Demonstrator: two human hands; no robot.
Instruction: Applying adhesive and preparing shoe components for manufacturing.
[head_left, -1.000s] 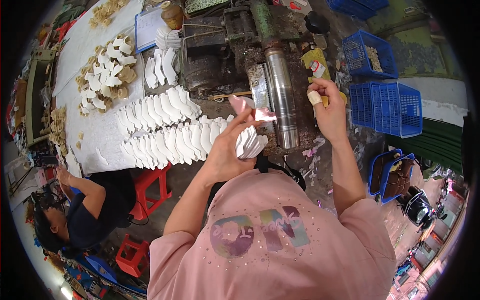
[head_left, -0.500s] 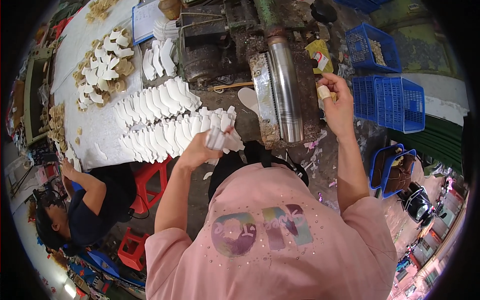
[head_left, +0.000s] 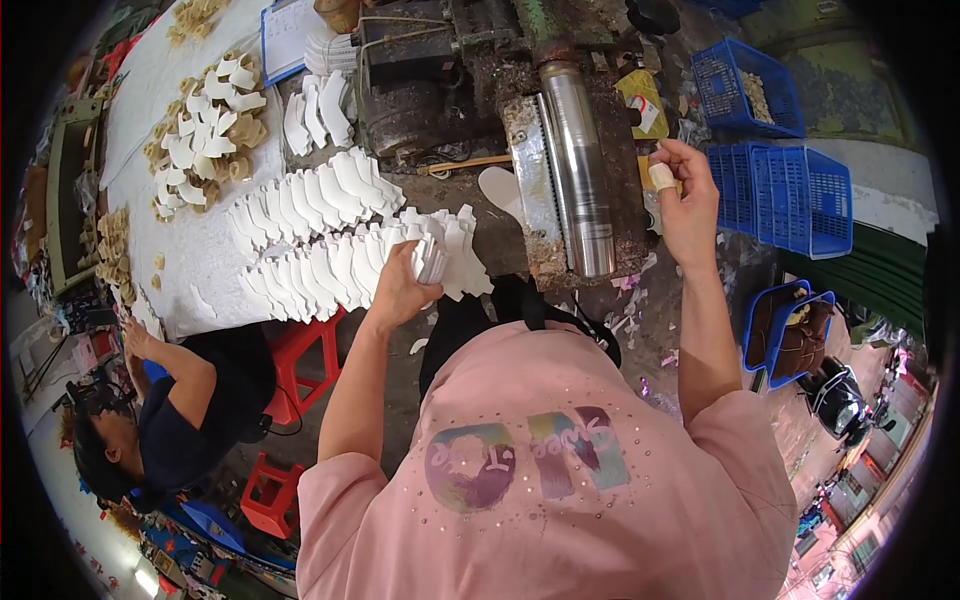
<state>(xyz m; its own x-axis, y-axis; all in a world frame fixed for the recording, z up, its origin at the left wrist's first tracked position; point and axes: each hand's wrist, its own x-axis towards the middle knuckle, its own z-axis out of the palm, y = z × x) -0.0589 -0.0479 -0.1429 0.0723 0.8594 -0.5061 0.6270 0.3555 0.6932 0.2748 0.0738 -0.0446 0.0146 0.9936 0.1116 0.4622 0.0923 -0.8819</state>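
Observation:
My left hand is closed around a small stack of white curved pieces, at the near right end of a long row of similar white pieces on the table. Whether the stack touches the row I cannot tell. My right hand is raised at the right side of a rusty machine with a shiny steel cylinder. Its fingers are loosely curled and apart from the thumb, with nothing visible between them. A cream wrap covers the thumb tip.
Tan and white pieces lie heaped on the pale table. Blue crates stand at right. A co-worker in dark clothes sits at left, near red stools. A yellow packet lies beside the machine. Scraps litter the floor.
My left hand has moved slightly left and turned, bringing the stack of white pieces against or over the row's end. My right hand has shifted slightly right, away from the machine.

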